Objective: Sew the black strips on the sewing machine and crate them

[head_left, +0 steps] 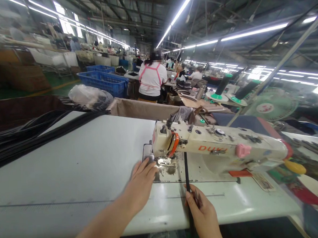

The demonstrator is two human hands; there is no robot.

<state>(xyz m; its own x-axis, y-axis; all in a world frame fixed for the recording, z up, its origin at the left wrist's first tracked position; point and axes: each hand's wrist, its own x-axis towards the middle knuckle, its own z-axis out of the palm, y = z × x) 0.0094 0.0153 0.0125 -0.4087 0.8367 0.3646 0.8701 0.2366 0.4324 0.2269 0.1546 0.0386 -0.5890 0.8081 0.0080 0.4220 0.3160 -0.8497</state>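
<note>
Strip (186, 170): narrow, black, right of centre in the lower half of the frame; it runs from under the machine arm toward the front edge and on down past the hand.
Right hand (203, 210): at lower centre-right, thumb and fingers pinched narrow on the strip; something dark shows within the curled fingers, too small to tell.
Left hand (142, 182): near the middle of the frame, palm down, fingers stretched forward and fairly close together, tips beside the needle plate (165, 162); nothing visibly gripped, and what the tips press on I cannot tell.
Handling: probably light and flexible, firm enough along its length to lie straight under slight tension, yet likely to twist or bend sideways if pushed; it does not look fragile. How slippery its surface is, I cannot tell.
Hold: best pinched flat across its width, near the table's front edge, as the thumb does; a grip farther back would leave more loose length to wander.
Machine (221, 147): pale sewing machine, centre to right of the frame, its arm above the strip's far part.
Table (71, 173): pale and smooth, with a printed ruler line (99, 201) across its front.
Bundle (55, 129): long dark strips at the left edge, well apart from both hands.
</note>
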